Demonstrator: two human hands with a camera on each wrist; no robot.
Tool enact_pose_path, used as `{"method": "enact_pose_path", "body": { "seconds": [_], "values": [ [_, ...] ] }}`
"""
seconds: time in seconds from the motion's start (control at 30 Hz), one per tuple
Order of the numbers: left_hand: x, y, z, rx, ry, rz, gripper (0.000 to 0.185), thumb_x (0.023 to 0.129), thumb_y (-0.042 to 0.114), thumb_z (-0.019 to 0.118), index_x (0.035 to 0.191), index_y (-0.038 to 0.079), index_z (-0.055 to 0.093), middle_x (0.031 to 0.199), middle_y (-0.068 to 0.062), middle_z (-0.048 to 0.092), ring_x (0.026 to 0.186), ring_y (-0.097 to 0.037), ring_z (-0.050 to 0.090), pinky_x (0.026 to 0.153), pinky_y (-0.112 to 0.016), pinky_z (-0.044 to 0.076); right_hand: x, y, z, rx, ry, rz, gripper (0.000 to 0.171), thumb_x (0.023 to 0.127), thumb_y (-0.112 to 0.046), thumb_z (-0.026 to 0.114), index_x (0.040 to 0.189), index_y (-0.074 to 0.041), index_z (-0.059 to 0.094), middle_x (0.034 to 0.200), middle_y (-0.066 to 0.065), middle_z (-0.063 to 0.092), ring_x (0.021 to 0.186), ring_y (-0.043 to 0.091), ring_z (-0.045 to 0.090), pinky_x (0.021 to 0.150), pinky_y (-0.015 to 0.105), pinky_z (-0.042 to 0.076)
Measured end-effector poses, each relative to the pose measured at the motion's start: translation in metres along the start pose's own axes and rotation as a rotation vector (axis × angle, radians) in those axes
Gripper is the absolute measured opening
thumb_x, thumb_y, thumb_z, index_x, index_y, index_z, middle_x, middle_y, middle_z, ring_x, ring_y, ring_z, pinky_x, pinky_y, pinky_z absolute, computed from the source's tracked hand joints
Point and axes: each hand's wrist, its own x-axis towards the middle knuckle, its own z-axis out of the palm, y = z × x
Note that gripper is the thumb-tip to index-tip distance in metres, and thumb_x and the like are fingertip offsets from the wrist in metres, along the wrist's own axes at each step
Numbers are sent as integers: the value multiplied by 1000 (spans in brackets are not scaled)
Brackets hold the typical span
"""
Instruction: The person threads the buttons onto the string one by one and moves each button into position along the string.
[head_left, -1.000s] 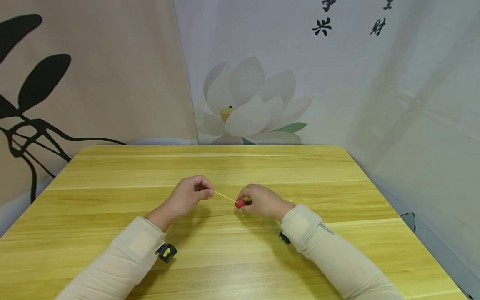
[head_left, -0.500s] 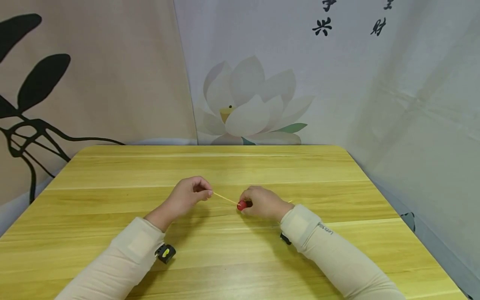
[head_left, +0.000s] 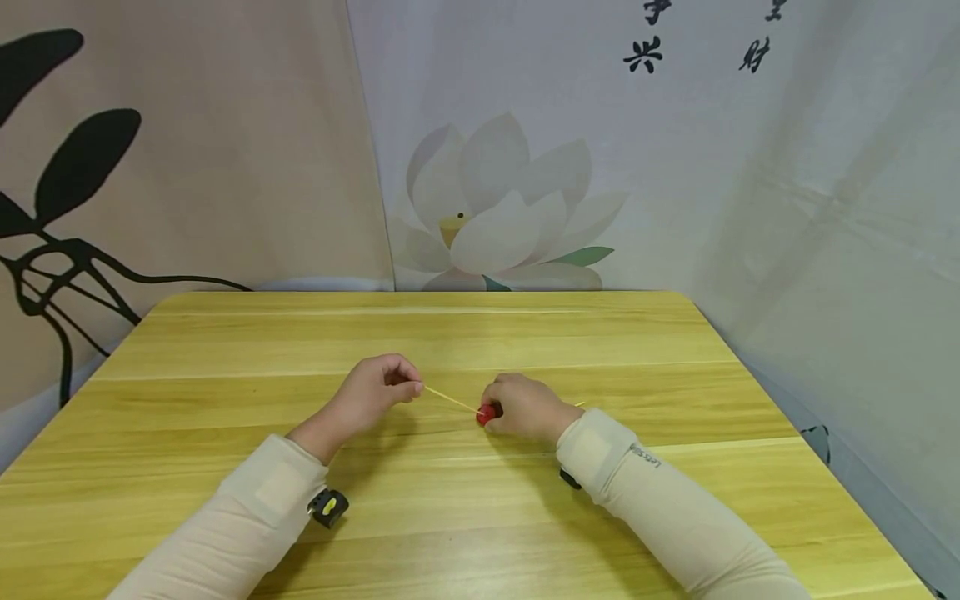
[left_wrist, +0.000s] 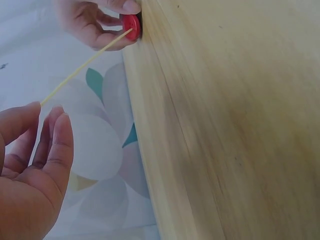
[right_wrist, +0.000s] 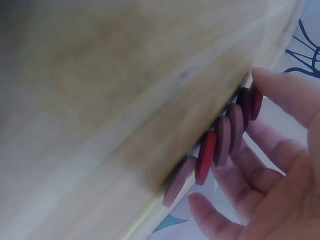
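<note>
Near the middle of the table, my left hand [head_left: 367, 396] pinches a thin yellow cord [head_left: 452, 399] between thumb and fingertip. The cord runs taut to a round red button [left_wrist: 131, 26], whose holes show in the left wrist view. My right hand [head_left: 531, 407] holds that button between thumb and fingers. Behind it, the right wrist view shows several buttons [right_wrist: 224, 141], red and dull mauve, standing on edge in a row on the cord along the fingers. The cord's other end comes out past the right wrist, close to the table.
A wood-grain table [head_left: 450, 517] spreads under both hands. Beyond its far edge hangs a pale curtain [head_left: 750, 183] printed with a lotus flower and dark writing. Each wrist wears a small black camera [head_left: 327, 507] on a beige sleeve.
My right hand and the red button have shifted slightly right and nearer, while my left hand has drifted a little left. The stretch of cord between them is a bit longer.
</note>
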Motion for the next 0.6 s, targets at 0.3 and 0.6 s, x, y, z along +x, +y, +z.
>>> {"method": "enact_pose_path", "body": {
  "seconds": [0.3, 0.6],
  "values": [
    [-2, -1, -2, 21, -10, -2, 7, 94, 9, 62, 96, 2, 62, 87, -8, 62, 85, -33, 58, 78, -44, 49, -2, 0, 0, -15, 1, -5, 24, 84, -24, 76, 105, -13, 70, 96, -1, 60, 84, 14, 54, 76, 32, 48],
    [-1, -6, -6, 54, -10, -3, 8, 94, 10, 62, 97, 2, 63, 89, -8, 63, 84, -27, 59, 76, -41, 50, -5, 13, -13, 211, 10, 57, 44, 89, -29, 71, 126, -8, 61, 123, 5, 60, 110, 22, 57, 95, 39, 46]
  ]
}}
